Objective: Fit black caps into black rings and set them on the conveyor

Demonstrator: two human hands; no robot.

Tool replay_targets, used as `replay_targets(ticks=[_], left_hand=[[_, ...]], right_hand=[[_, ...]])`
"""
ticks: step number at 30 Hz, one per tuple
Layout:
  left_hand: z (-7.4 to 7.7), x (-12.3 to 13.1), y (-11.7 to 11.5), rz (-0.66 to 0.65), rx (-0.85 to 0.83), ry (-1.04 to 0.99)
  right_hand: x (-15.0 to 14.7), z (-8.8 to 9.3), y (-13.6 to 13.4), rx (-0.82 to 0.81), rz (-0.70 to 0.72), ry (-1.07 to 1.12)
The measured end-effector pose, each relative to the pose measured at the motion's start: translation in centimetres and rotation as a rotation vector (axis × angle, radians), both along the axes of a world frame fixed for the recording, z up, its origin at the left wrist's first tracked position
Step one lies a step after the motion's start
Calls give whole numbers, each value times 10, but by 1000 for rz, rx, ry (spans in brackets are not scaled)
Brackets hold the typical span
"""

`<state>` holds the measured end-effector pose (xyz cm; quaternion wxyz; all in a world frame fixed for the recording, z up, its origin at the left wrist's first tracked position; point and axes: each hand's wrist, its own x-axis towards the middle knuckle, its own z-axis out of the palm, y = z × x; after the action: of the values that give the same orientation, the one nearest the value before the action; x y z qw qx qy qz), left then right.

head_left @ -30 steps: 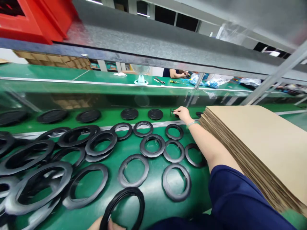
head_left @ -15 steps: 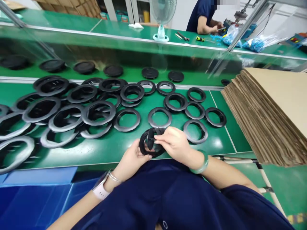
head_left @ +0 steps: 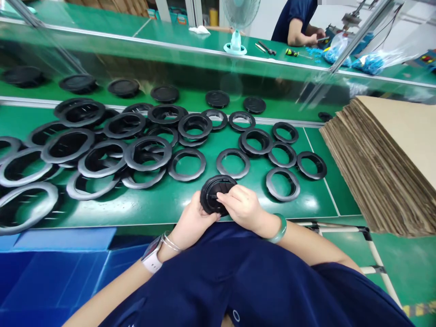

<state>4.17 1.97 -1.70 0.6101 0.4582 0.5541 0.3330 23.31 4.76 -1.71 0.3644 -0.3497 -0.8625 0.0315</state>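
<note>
In front of my body, my left hand (head_left: 195, 221) grips a round black plastic ring (head_left: 205, 196) by its left and lower edge. A dark disc (head_left: 218, 187) fills the ring's opening. My right hand (head_left: 243, 206) is closed, thumb and fingertips pinched at the middle of that disc; its fingers hide the disc's right side. Just beyond my hands lies a loose black ring (head_left: 233, 176), flat on the green table (head_left: 163, 210). Another black ring (head_left: 295, 190) rests to the right of my right hand.
Many black rings (head_left: 147, 154) lie heaped on the left. Several black discs (head_left: 217, 98) sit along a rear ledge behind the rings. A stack of cardboard sheets (head_left: 384, 150) stands at right. Beyond the clear panel are a fan (head_left: 235, 43), a screwdriver (head_left: 292, 52) and a person (head_left: 296, 27).
The dark disc, tilted up within the ring half a second ago, now lies flat across its opening. My right hand still pinches it. The whole view has shifted slightly.
</note>
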Motion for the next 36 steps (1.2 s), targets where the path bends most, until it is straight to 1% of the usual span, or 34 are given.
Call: replay_targets(ticks=[3,7,10,13,17,23,26,27,29,31,32,34,36], left_hand=[[1,0,1,-3,-12,10],[4,1,2,-4,-48,36],[5,3,2,6,-62,3],[5,4,1,9,-60,1],[3,5,1,16,-58,-10],[0,6,-1,20,-52,-14],[0,6,-2,21,-42,-6],[0,6,-3,27,-38,-16],[1,5,-3,54,-24,-58],[1,5,-4,84,4,-115],[1,4,-5,89,16,-142],[1,3,-7,65,20,-180],[0,0,-9,21,29,-188]], right_hand=[[-2,-3,2,1,-29,-3],[-3,-3,3,-45,-34,19],[-2,-2,3,-126,-35,46],[1,0,4,-208,-44,28],[2,2,2,-241,-52,-34],[-6,1,-3,-255,-138,-214],[-8,6,-4,-263,-143,-265],[-8,9,-4,-254,-125,-241],[-4,14,-6,-222,-98,-108],[0,18,-7,-224,-159,96],[2,18,-7,-267,-214,198],[5,16,-6,-442,-293,364],[4,12,-4,-658,-280,485]])
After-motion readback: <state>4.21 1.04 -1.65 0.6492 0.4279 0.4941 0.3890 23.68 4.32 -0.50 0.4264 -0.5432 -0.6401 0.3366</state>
